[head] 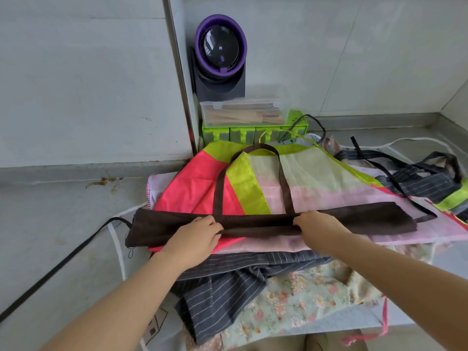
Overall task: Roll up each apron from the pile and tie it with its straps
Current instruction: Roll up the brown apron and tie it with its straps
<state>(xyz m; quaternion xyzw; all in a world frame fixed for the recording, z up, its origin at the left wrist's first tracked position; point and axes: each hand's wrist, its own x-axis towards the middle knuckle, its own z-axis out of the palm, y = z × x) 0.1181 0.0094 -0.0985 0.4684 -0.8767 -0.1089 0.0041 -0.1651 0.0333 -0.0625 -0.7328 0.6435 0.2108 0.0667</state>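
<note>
A dark brown apron (329,219) lies rolled into a long flat band across the top of the pile. Its neck loop (255,148) arches away from me over a pink, lime and pale apron (197,188). One brown strap (58,267) trails off to the left over the counter. My left hand (197,236) grips the roll left of centre, fingers curled over its near edge. My right hand (319,224) grips it right of centre in the same way. Under these lie a grey pinstriped apron (228,292) and a floral one (304,300).
A purple and black device (220,57) stands against the wall behind the pile. Below it sit a clear box of wooden sticks (243,115) and a lime green rack (253,134). More striped fabric and straps (417,178) lie at the right. Grey counter (63,211) extends left.
</note>
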